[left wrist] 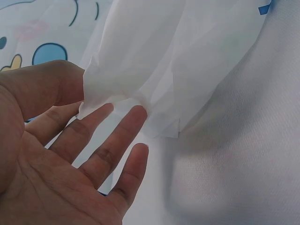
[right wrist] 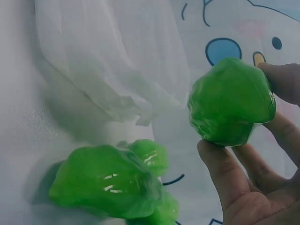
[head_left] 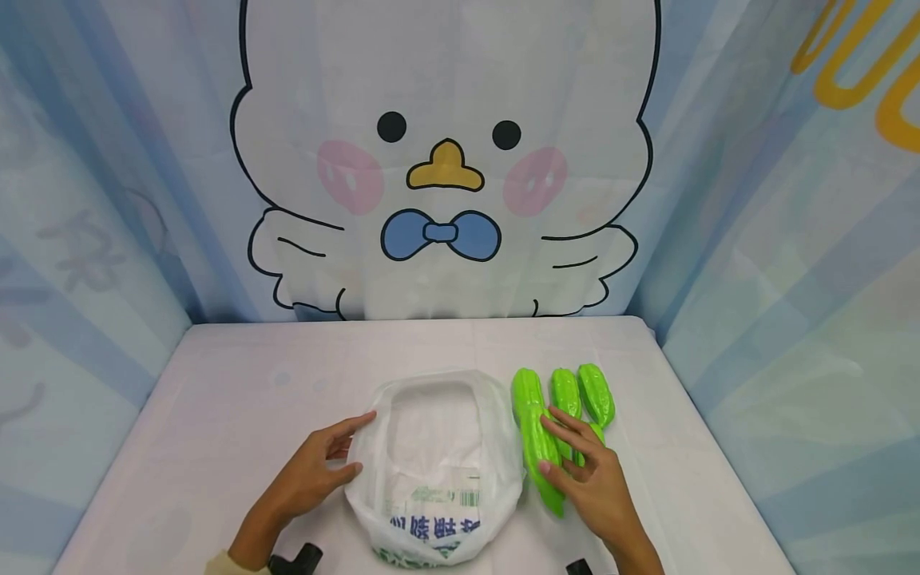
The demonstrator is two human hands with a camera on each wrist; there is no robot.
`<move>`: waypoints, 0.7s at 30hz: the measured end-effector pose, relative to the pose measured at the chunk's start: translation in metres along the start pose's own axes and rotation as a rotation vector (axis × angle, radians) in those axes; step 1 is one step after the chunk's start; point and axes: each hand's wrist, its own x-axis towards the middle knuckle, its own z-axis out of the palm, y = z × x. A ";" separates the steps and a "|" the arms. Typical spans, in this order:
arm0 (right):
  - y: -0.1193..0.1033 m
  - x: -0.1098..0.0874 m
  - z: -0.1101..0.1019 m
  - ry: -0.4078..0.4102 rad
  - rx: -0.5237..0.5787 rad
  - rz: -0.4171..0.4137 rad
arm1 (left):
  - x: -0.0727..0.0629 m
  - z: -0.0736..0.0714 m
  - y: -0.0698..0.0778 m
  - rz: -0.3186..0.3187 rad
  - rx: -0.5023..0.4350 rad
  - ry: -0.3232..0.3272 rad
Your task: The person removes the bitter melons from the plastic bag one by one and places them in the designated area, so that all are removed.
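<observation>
A white plastic bag (head_left: 506,447) with printed lettering stands with its mouth spread wide in the middle of the table. At its left side is my left hand (head_left: 316,467), thumb and forefinger over the rim; in the left wrist view, other fingers (left wrist: 126,131) touch the film from outside. My right hand (head_left: 592,491) holds a long, glossy, ridged green bitter melon (head_left: 532,431) between thumb and fingers, close beside the bag's right side. The right wrist view shows this bitter melon (right wrist: 229,103) end-on, raised above the others.
More green bitter melons (head_left: 596,395) lie side by side just right of the held one, partly hidden by my right hand. White cloth covers the table (head_left: 273,375). A printed curtain (head_left: 446,80) hangs at the back and sides.
</observation>
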 end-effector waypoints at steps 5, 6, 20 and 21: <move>0.006 0.000 -0.012 0.015 -0.039 0.007 | 0.000 -0.001 -0.001 0.013 -0.003 -0.007; 0.007 -0.001 -0.014 0.017 -0.047 0.009 | 0.000 -0.001 -0.001 0.014 -0.001 -0.007; 0.013 -0.003 -0.041 0.054 -0.069 -0.001 | -0.001 0.000 0.002 0.003 0.006 0.002; 0.013 -0.003 -0.044 0.058 -0.071 -0.002 | -0.001 0.000 0.002 0.002 0.004 0.002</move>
